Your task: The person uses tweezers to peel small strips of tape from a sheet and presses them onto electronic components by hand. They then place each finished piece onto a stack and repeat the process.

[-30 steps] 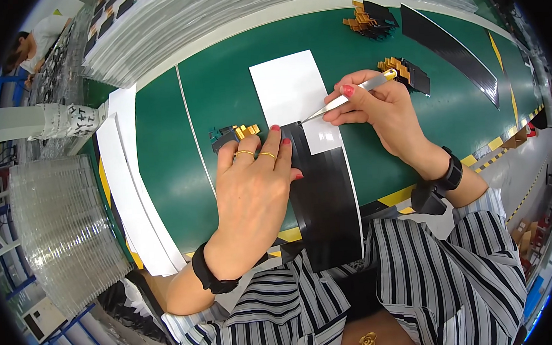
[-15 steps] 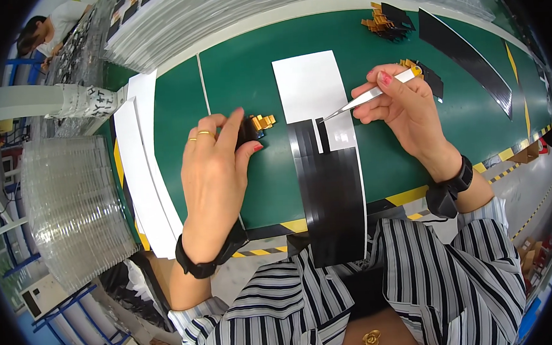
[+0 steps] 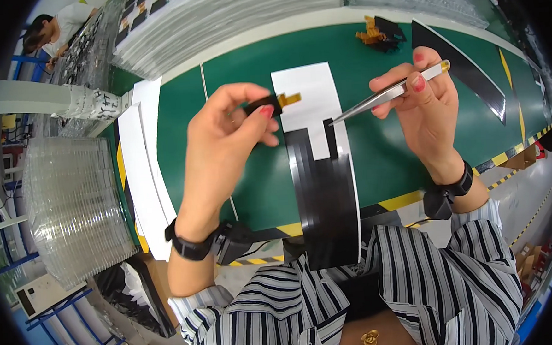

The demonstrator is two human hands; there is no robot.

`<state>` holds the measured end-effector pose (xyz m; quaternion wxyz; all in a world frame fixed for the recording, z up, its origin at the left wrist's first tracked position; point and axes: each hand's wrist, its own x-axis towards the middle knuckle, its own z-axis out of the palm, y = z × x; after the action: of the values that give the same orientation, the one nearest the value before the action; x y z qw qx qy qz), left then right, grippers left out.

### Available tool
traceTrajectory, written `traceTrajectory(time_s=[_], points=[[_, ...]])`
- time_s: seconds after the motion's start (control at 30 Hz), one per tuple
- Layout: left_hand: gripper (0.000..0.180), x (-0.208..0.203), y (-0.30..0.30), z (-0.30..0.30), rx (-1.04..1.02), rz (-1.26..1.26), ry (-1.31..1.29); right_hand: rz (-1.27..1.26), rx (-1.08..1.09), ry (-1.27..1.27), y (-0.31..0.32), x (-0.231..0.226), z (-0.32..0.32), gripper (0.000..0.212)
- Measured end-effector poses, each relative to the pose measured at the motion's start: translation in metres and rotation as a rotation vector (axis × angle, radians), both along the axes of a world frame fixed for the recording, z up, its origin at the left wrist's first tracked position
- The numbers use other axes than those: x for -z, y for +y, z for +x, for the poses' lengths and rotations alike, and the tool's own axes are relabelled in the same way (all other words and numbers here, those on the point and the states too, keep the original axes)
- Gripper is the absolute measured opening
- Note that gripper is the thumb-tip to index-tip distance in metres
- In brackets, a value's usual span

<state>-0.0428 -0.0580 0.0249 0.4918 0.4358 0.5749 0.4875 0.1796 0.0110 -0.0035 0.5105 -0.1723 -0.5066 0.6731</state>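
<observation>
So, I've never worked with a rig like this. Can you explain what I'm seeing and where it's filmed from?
There's no robot: these are a person's bare hands. A wide fisheye camera on their head looks down, so straight edges bend.

The left hand holds a small black part with a gold tab. The right hand holds metal tweezers, tips at a narrow black strip; I can't tell whether they grip it.

On the green table is a white sheet with black film over its nearer part. A pile of black-and-gold parts lies farther back, near a long black sheet.
</observation>
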Motion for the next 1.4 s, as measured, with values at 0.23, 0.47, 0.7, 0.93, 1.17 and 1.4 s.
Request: traceTrajectory(time_s=[0.23, 0.47, 0.7, 0.93, 1.17, 1.4], points=[[0.017, 0.012, 0.033, 0.013, -0.067, 0.002, -0.303, 0.085, 0.065, -0.019, 0.005, -0.008, 0.004, 0.014], [0.019, 0.025, 0.029, 0.013, -0.023, -0.014, -0.326, 0.08, 0.105, -0.052, 0.014, 0.008, -0.011, 0.013], [0.019, 0.033, 0.025, 0.006, 0.017, -0.074, -0.311, 0.061, 0.126, -0.05, 0.018, 0.018, -0.021, 0.014], [0.02, 0.034, 0.027, 0.005, -0.041, -0.078, -0.343, 0.068, 0.049, 0.004, 0.013, 0.013, -0.015, 0.013], [0.019, 0.027, 0.021, 0.009, 0.011, -0.112, -0.356, 0.027, 0.099, -0.06, 0.013, 0.013, -0.017, 0.012], [0.019, 0.024, 0.019, 0.009, 0.036, -0.128, -0.343, 0.015, 0.121, -0.043, 0.014, 0.012, -0.017, 0.012]])
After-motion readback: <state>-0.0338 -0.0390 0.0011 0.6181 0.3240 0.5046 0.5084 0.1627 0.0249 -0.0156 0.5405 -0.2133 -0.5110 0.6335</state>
